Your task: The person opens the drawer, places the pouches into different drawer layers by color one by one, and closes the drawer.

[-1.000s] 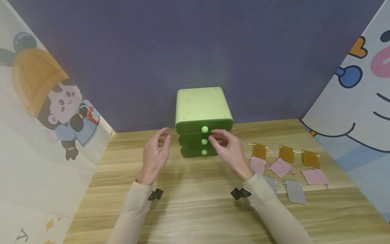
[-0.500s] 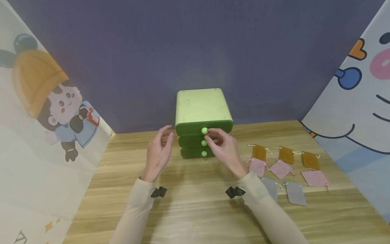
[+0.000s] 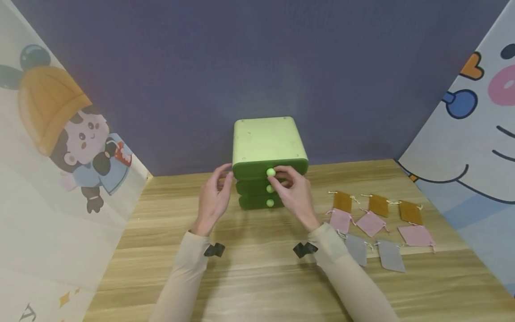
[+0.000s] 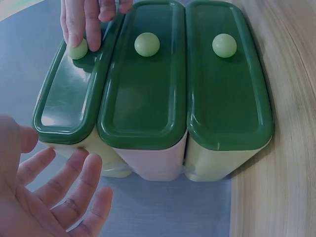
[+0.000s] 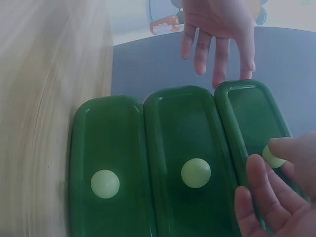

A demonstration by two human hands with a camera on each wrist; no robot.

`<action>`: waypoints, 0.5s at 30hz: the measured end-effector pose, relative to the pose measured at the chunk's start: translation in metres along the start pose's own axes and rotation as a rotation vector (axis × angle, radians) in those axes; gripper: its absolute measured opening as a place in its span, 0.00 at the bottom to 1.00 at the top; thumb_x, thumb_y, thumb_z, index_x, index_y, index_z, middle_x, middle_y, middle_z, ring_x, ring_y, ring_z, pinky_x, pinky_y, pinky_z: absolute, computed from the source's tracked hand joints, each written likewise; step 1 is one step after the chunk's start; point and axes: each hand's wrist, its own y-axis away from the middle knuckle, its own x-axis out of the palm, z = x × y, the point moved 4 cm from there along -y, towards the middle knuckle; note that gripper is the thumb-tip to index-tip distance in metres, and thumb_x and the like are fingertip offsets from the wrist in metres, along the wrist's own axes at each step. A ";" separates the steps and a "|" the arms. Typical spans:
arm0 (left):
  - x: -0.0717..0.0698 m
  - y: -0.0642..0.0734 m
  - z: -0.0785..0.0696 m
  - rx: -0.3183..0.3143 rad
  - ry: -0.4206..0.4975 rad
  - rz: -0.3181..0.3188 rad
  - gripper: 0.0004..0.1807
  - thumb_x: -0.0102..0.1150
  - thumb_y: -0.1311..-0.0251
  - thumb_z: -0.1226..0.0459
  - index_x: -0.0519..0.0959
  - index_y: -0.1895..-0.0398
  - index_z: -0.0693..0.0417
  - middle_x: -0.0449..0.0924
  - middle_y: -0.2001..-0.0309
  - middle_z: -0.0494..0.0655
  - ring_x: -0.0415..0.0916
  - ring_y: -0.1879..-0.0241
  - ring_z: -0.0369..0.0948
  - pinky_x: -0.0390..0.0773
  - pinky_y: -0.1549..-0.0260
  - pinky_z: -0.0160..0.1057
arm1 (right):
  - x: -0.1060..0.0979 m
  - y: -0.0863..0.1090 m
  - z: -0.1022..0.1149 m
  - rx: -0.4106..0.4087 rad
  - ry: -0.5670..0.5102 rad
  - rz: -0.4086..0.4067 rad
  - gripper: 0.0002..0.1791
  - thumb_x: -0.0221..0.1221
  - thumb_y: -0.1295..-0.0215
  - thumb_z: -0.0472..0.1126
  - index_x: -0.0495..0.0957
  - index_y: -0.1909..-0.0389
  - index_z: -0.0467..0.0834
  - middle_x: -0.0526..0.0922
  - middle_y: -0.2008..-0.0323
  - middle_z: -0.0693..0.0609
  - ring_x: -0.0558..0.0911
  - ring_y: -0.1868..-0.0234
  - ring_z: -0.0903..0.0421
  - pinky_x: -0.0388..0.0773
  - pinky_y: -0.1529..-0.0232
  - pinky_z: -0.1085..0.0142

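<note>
A small three-drawer cabinet (image 3: 267,138) with a pale yellow-green top stands against the back wall. Its dark green fronts each carry a round light-green knob. My right hand (image 3: 297,192) pinches the top drawer's knob (image 3: 271,172) between thumb and forefinger; its other fingers curve loosely in the right wrist view. On the other side, my left hand (image 3: 214,201) is at the cabinet's left edge, fingertips right at the top drawer's corner. In the left wrist view those fingers (image 4: 74,197) are spread and relaxed. All drawers look closed.
Several drawstring pouches lie on the wooden table (image 3: 257,277) at the right: brown ones (image 3: 379,205) at the back, pink ones (image 3: 371,223) in the middle, grey ones (image 3: 390,256) in front. Cartoon-printed panels flank both sides, and a dark blue wall (image 3: 265,58) rises behind.
My right hand has moved left onto the top knob and taken hold of it. My left hand has come right, up to the cabinet's side. The drawers have stayed in place.
</note>
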 end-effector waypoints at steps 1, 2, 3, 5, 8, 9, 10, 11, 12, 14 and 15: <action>0.000 0.000 0.000 -0.001 0.002 -0.001 0.21 0.53 0.19 0.53 0.78 0.29 0.46 0.89 0.44 0.57 0.90 0.53 0.56 0.88 0.49 0.56 | 0.000 0.000 0.000 -0.004 -0.001 -0.004 0.14 0.71 0.29 0.43 0.86 0.46 0.45 0.93 0.58 0.45 0.90 0.70 0.43 0.75 0.79 0.70; 0.001 -0.001 0.001 -0.004 0.004 0.000 0.21 0.53 0.19 0.53 0.78 0.29 0.46 0.89 0.44 0.57 0.90 0.53 0.56 0.88 0.49 0.56 | 0.000 -0.001 -0.001 -0.007 -0.002 -0.006 0.14 0.71 0.29 0.43 0.86 0.46 0.45 0.93 0.58 0.45 0.90 0.70 0.43 0.75 0.79 0.70; 0.001 -0.001 0.001 -0.006 0.004 0.001 0.21 0.52 0.19 0.53 0.78 0.29 0.46 0.89 0.44 0.57 0.90 0.53 0.56 0.88 0.49 0.56 | 0.000 -0.001 -0.001 -0.010 -0.001 -0.006 0.14 0.71 0.29 0.43 0.86 0.46 0.44 0.93 0.58 0.45 0.90 0.71 0.42 0.74 0.80 0.71; 0.002 -0.002 0.001 -0.012 0.005 0.005 0.21 0.52 0.19 0.53 0.77 0.29 0.45 0.89 0.45 0.56 0.89 0.53 0.56 0.88 0.49 0.56 | 0.000 -0.001 -0.001 -0.010 -0.003 -0.003 0.14 0.71 0.29 0.42 0.85 0.46 0.44 0.93 0.59 0.44 0.90 0.71 0.41 0.73 0.80 0.71; 0.002 -0.003 0.002 -0.014 0.003 0.010 0.21 0.52 0.18 0.52 0.77 0.29 0.45 0.90 0.45 0.56 0.89 0.51 0.54 0.88 0.48 0.56 | 0.000 0.001 -0.002 -0.012 -0.024 0.000 0.14 0.71 0.29 0.40 0.85 0.46 0.42 0.93 0.59 0.43 0.90 0.71 0.38 0.75 0.79 0.72; 0.002 -0.003 0.002 -0.014 0.001 0.008 0.21 0.52 0.18 0.52 0.78 0.29 0.45 0.90 0.45 0.55 0.89 0.51 0.53 0.88 0.47 0.55 | 0.000 0.001 -0.002 -0.011 -0.029 0.001 0.14 0.71 0.29 0.40 0.85 0.46 0.42 0.93 0.59 0.42 0.90 0.71 0.37 0.75 0.79 0.72; 0.002 -0.003 0.002 -0.016 0.001 0.006 0.21 0.52 0.18 0.52 0.78 0.29 0.45 0.90 0.46 0.55 0.89 0.51 0.53 0.87 0.47 0.55 | 0.000 0.002 -0.002 -0.012 -0.033 0.002 0.14 0.71 0.29 0.40 0.85 0.46 0.41 0.93 0.59 0.42 0.90 0.71 0.36 0.76 0.79 0.72; 0.002 -0.003 0.002 -0.017 0.001 0.004 0.21 0.52 0.18 0.52 0.78 0.29 0.44 0.91 0.47 0.55 0.90 0.51 0.53 0.87 0.46 0.55 | -0.001 0.002 -0.002 -0.014 -0.038 0.002 0.14 0.71 0.29 0.39 0.85 0.46 0.41 0.93 0.59 0.42 0.89 0.71 0.36 0.76 0.79 0.72; 0.002 -0.003 0.002 -0.019 0.001 0.002 0.21 0.52 0.19 0.52 0.79 0.30 0.44 0.91 0.47 0.55 0.90 0.50 0.53 0.87 0.46 0.55 | -0.001 0.003 -0.001 -0.014 -0.039 0.002 0.14 0.71 0.30 0.39 0.85 0.46 0.41 0.93 0.59 0.42 0.89 0.71 0.36 0.77 0.78 0.72; 0.001 -0.003 0.003 -0.027 0.003 -0.002 0.21 0.52 0.19 0.51 0.79 0.30 0.43 0.91 0.48 0.55 0.90 0.50 0.54 0.87 0.45 0.55 | -0.001 0.004 0.000 -0.017 -0.032 0.002 0.14 0.71 0.30 0.39 0.85 0.46 0.41 0.93 0.59 0.42 0.89 0.72 0.39 0.78 0.78 0.72; 0.001 -0.003 0.003 -0.032 0.006 -0.002 0.21 0.52 0.19 0.51 0.79 0.30 0.42 0.91 0.49 0.55 0.91 0.51 0.54 0.87 0.45 0.55 | -0.001 0.004 0.000 -0.019 -0.028 0.002 0.14 0.71 0.30 0.39 0.85 0.46 0.42 0.93 0.59 0.42 0.89 0.73 0.42 0.77 0.79 0.71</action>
